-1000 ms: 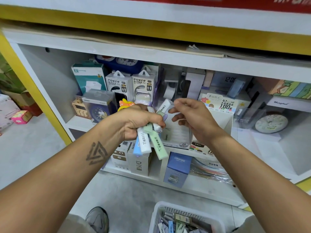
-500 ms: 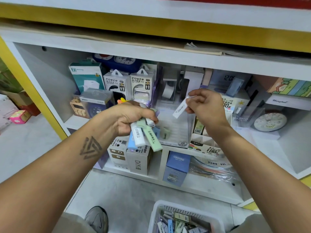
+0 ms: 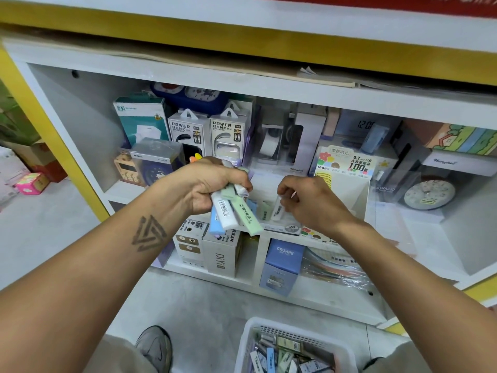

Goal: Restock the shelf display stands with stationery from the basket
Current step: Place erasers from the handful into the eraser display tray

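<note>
Hiding white case [image 3: 277,211] partly: right hand [image 3: 312,203].

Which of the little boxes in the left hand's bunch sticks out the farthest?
The green box. It pokes farther down out of the left hand than the white box and the blue box beside it.

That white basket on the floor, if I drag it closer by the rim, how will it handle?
The white basket looks like thin perforated plastic, so its rim may flex when pulled. It holds only small stationery packs, so it is probably light and should slide easily on the smooth floor. Tipped, the loose packs would likely shift or spill.
</note>
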`<state>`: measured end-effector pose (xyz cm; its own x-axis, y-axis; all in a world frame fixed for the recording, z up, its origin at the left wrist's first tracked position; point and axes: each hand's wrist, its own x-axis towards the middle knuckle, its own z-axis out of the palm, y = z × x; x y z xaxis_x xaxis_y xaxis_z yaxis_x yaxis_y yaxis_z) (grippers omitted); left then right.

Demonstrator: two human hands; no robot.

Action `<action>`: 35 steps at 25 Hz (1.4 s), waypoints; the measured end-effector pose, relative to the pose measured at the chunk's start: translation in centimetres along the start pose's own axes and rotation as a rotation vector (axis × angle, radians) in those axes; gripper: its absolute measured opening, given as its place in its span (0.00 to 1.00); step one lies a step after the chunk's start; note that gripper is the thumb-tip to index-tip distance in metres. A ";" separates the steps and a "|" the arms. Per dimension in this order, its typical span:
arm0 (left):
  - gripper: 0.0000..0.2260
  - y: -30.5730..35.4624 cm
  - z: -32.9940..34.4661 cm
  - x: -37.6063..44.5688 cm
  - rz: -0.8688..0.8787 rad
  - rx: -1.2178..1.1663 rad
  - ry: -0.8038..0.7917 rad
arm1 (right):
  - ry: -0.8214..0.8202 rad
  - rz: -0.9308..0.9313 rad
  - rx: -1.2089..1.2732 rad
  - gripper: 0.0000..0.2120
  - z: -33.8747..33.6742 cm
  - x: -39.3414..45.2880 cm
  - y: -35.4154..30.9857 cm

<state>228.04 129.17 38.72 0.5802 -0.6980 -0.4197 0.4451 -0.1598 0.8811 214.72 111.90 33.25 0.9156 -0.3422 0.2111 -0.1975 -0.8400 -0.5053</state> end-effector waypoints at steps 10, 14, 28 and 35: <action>0.27 0.1 0.3 0.1 0.021 0.011 0.012 | -0.020 -0.027 -0.060 0.06 -0.4 -0.2 0.2; 0.24 -0.1 0.5 0.2 -0.004 -0.033 -0.004 | -0.084 0.008 -0.083 0.06 0.4 -0.4 0.3; 0.15 -1.1 5.5 3.3 0.138 -0.039 0.189 | -0.381 0.434 0.797 0.27 -3.5 -2.1 -3.4; 0.08 -2.1 12.1 6.3 0.253 -0.138 0.319 | -0.219 0.594 1.114 0.09 -6.1 -3.0 -0.4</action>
<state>222.47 116.65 36.86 0.8550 -0.4486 -0.2601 0.3366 0.0986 0.9365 209.88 110.73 37.95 0.8474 -0.3761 -0.3749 -0.2927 0.2582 -0.9207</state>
